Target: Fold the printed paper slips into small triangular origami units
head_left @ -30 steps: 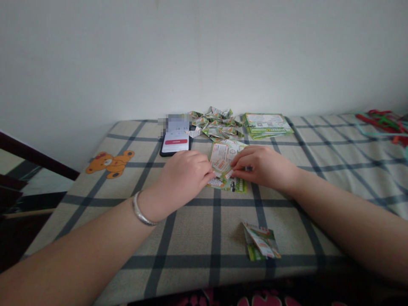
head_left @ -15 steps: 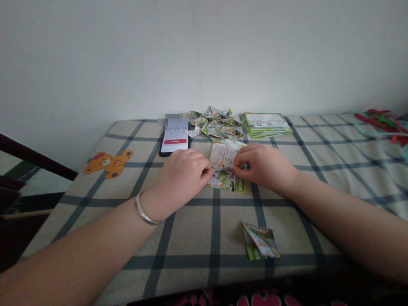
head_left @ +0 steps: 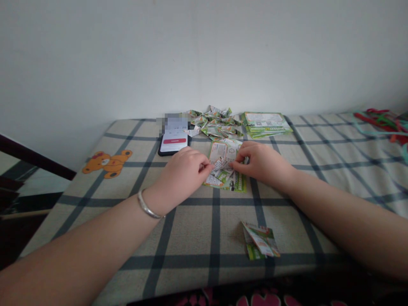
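Between my two hands is a small folded paper piece (head_left: 222, 164) with green and white print. My left hand (head_left: 186, 174) pinches its left end, fingers closed. At the other end, the thumb and fingertips of my right hand (head_left: 259, 161) are closed on it. Beneath it lies a printed green-and-white leaflet (head_left: 237, 185), flat on the checked cloth, partly covered by the hands and the folded piece. Nearer to me, a separate folded paper (head_left: 261, 242) rests on the cloth, its flaps slightly raised.
Several folded paper pieces (head_left: 219, 123) are heaped by the wall. To their right sits a stack of leaflets (head_left: 267, 123), to their left a phone (head_left: 174, 142). A bear picture (head_left: 108, 163) is at the left, and coloured strips (head_left: 382, 123) lie far right on the tablecloth (head_left: 191, 238).
The folded paper piece between my fingertips has turned and shows more of its striped print. My right fingertips have shifted slightly left. The other papers stay where they were.
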{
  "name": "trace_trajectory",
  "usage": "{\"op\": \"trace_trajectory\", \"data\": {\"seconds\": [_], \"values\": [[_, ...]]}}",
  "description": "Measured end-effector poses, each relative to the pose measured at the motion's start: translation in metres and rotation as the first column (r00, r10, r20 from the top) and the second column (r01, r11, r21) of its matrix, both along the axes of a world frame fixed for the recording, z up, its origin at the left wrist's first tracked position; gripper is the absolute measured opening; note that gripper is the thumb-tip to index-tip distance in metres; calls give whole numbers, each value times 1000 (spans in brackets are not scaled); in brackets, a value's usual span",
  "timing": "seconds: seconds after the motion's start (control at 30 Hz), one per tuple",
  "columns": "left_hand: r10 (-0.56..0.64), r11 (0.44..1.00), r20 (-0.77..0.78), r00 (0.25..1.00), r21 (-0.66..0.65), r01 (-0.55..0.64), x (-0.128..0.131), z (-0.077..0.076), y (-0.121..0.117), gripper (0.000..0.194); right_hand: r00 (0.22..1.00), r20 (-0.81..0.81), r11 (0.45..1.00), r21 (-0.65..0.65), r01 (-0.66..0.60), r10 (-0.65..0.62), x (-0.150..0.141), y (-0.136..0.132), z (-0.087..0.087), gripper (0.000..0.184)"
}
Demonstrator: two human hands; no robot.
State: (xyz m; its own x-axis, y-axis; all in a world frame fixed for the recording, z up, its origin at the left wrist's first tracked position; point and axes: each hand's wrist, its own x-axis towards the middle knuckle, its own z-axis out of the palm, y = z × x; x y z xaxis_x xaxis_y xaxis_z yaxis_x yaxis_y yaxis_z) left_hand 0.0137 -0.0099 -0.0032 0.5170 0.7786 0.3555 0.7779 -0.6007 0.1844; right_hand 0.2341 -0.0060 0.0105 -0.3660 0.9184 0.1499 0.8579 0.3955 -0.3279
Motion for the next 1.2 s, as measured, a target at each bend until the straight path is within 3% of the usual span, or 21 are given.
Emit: {"op": "trace_trajectory", "data": {"seconds": [0.47,1.0,1.2], "values": [[-15,1000,15,1000,10,14,0,-6,6,26,999,-47,996,-84,-8,4,-3,6,-5,23],[-3,1000,-20,1000,-9,3,0,-2,4,24,993,74,972,210,-105,91,-7,-10,-4,11],[-8,1000,-20,1000,19,8,0,-4,5,27,969,221,943,285,-174,112,-3,-14,-3,21]]}}
